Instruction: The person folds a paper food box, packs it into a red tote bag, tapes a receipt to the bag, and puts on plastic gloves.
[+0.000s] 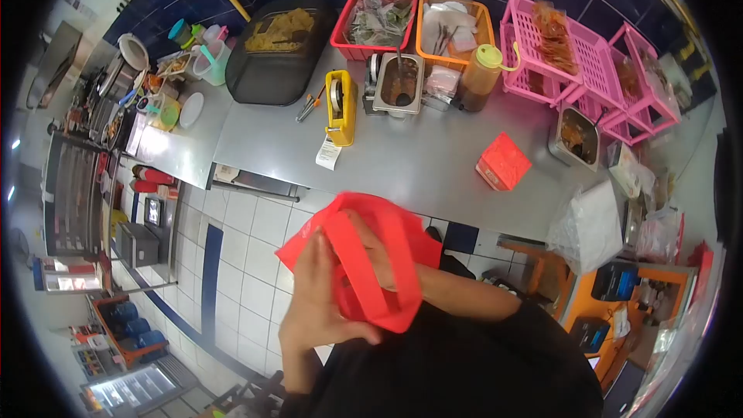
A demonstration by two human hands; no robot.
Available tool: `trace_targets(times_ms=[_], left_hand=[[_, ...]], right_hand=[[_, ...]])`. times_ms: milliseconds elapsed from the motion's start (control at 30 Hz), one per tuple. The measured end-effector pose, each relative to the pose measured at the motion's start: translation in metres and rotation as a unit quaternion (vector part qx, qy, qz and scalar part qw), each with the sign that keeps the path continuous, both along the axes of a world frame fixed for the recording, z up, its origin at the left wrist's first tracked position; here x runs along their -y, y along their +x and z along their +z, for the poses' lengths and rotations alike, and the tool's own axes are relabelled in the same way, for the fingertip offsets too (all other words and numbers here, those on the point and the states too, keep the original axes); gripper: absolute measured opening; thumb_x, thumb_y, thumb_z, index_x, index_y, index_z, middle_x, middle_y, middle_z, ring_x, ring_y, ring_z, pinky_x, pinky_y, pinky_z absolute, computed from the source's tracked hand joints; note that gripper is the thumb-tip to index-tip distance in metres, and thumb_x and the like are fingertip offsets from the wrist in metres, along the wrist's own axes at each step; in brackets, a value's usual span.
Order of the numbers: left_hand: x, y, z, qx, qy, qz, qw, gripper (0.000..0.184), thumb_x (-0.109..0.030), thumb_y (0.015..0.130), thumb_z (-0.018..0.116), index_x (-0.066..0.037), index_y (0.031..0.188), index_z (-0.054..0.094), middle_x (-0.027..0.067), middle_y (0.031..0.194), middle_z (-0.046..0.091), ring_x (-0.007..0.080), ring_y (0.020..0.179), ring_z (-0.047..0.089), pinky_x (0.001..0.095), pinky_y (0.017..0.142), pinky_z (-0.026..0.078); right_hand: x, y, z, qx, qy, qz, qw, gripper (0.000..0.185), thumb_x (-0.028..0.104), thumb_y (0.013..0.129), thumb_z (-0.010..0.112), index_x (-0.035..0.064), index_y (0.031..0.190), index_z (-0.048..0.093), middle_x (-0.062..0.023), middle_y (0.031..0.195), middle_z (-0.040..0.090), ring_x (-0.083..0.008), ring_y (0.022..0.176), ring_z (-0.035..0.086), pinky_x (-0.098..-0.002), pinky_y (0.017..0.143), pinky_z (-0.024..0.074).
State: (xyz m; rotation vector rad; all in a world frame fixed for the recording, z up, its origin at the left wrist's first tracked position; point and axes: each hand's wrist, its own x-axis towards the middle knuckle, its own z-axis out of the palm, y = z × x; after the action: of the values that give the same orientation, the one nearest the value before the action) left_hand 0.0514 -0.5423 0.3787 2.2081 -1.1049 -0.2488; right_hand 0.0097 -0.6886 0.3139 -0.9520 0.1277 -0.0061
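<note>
A red cloth carry bag [423, 241] with loop handles is held up in front of my body, before the table's edge. My left hand [309, 298] lies against the bag's left side, its fingers stretched upward and its thumb apart. Between the handles, my right hand [377, 255] reaches into the bag's mouth with its fingers extended. A handle strap covers part of that hand, and the bag's inside is mostly hidden. On the steel table [402, 162] beyond stands a small red carton [504, 162].
A yellow tape dispenser [340, 108], a metal food pan [411, 81] and a sauce bottle [480, 77] stand on the table. Behind them are a red basket [340, 39] and an orange basket [489, 23]. Pink racks [596, 70] and another food pan [574, 135] stand right.
</note>
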Motion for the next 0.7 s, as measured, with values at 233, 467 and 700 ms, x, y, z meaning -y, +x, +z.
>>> trace_targets(times_ms=[233, 467, 700], left_hand=[[-0.001, 0.012, -0.03, 0.061, -0.112, 0.197, 0.972, 0.04, -0.013, 0.085, 0.074, 0.004, 0.12, 0.062, 0.0169, 0.107, 0.069, 0.0305, 0.1, 0.065, 0.0413, 0.089, 0.051], [-0.012, 0.06, -0.03, -0.204, -0.296, 0.264, 0.895, 0.02, 0.0, 0.094, 0.062, 0.003, 0.113, 0.062, 0.0042, 0.089, 0.063, 0.0115, 0.082, 0.06, 0.0251, 0.076, 0.049], [-0.035, 0.086, -0.045, -0.157, -0.045, 0.213, 0.963, 0.049, 0.007, 0.086, 0.054, 0.0, 0.134, 0.056, 0.0109, 0.091, 0.06, 0.0191, 0.078, 0.061, 0.0303, 0.071, 0.05]], right_hand=[[0.073, -0.028, 0.072, 0.144, -0.241, 0.194, 0.94, 0.036, 0.022, 0.102, 0.059, 0.0059, 0.134, 0.054, -0.0045, 0.093, 0.063, -0.015, 0.082, 0.062, -0.0322, 0.075, 0.0526], [0.22, -0.071, 0.022, -0.229, -0.656, -0.152, 0.703, 0.075, 0.032, 0.076, 0.081, 0.0041, 0.14, 0.051, -0.0166, 0.115, 0.067, -0.0328, 0.11, 0.065, -0.043, 0.097, 0.0502], [0.295, -0.061, -0.083, -0.364, -0.722, -0.02, 0.588, 0.109, 0.04, 0.064, 0.082, 0.0193, 0.156, 0.026, -0.0247, 0.143, 0.046, -0.044, 0.129, 0.05, -0.0501, 0.104, 0.0456]])
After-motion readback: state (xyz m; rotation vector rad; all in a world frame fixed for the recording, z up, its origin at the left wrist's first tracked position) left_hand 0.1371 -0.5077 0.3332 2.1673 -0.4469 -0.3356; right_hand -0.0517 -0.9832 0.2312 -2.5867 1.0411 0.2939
